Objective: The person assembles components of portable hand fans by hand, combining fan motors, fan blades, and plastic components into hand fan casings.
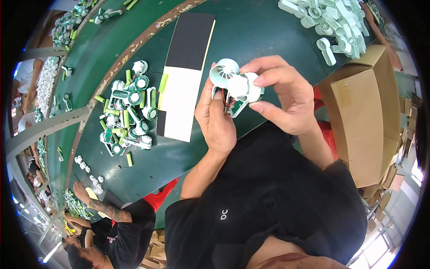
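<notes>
Above the near side of the green bench, my two hands hold parts of a small handheld fan together. My left hand point(216, 121) is closed around a pale mint fan housing point(224, 73), its round slotted end facing up. Against it, my right hand point(286, 96) pinches a white round fan part point(244, 87) between thumb and fingers. Thin red wires and a bit of green show between the two parts. What lies under the fingers is hidden. To the left, a pile of white-and-green fan assemblies point(134, 96) with light green cylindrical batteries lies on the bench.
A black-and-white board point(177, 101) lies left of my hands. Mint housings point(331, 22) are heaped at the far right, beside an open cardboard box point(358, 125). A worn rail point(134, 40) edges a green belt. Co-workers sit at lower left, near a red stool point(162, 195).
</notes>
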`<state>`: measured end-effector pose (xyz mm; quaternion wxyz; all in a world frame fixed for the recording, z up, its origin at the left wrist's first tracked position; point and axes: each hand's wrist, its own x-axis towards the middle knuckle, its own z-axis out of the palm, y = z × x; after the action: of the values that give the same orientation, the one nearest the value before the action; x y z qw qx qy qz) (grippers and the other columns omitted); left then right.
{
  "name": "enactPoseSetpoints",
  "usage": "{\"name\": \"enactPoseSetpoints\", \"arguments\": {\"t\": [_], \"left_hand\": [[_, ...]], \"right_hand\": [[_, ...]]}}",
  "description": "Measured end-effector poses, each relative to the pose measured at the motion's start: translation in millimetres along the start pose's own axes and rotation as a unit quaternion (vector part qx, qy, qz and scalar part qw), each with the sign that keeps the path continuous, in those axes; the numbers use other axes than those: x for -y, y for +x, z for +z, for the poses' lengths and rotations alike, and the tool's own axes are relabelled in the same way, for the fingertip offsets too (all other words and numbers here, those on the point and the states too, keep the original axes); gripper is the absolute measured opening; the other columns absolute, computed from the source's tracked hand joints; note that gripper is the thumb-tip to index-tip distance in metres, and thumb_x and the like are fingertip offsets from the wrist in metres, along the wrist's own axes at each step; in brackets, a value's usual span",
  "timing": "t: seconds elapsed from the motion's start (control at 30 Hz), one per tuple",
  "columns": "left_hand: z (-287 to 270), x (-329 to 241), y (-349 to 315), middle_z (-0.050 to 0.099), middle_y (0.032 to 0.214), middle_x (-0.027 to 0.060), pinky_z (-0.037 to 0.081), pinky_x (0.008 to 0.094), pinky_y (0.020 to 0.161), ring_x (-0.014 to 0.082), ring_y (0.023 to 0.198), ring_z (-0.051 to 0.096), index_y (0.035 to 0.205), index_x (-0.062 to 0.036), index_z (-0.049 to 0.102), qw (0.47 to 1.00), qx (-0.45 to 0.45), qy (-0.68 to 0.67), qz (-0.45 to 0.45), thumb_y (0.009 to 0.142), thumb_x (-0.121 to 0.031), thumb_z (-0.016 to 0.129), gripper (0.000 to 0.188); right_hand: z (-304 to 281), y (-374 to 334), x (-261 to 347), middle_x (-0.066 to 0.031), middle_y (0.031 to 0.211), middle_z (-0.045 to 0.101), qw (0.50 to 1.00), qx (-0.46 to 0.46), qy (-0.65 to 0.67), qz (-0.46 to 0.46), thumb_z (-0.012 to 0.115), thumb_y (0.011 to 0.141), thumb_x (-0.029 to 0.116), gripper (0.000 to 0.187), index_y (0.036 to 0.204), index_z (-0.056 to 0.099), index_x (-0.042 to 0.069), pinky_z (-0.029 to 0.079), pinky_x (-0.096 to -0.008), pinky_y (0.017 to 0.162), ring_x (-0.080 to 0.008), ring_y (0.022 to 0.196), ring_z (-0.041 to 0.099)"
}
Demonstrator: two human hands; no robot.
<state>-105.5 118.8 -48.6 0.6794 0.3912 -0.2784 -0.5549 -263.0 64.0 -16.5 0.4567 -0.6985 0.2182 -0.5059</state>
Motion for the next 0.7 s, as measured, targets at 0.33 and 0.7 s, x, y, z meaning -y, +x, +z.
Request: {"name": "enactPoseSetpoints", "arguments": {"t": [0.33, 0.7], "left_hand": [[7, -9, -2, 0.032, 0.166, 0.0175, 0.028, 0.0383, 0.122, 0.0273, 0.149, 0.039, 0.166, 0.0046, 0.007, 0.993, 0.110, -0.016, -0.030, 0.103, -0.031, 0.041, 0.080], [19, -7, 0, 0.040, 0.158, 0.0190, 0.033, 0.0401, 0.120, 0.0266, 0.144, 0.043, 0.163, 0.0091, 0.016, 0.995, 0.081, 0.054, -0.004, 0.108, -0.017, 0.038, 0.064]], "right_hand": [[1, 5, 7, -0.0079, 0.117, 0.065, 0.989, -0.111, -0.007, 0.096, 0.077, 0.087, -0.004, 0.042, 0.127, 0.064, -0.001, 0.052, -0.0272, 0.080, -0.0134, 0.098, 0.062], [-9, 15, 15, -0.0060, 0.094, 0.066, 0.978, -0.056, -0.186, 0.074, 0.082, 0.077, 0.003, 0.038, 0.113, 0.070, 0.002, 0.052, -0.0297, 0.073, -0.0169, 0.080, 0.063]]}}
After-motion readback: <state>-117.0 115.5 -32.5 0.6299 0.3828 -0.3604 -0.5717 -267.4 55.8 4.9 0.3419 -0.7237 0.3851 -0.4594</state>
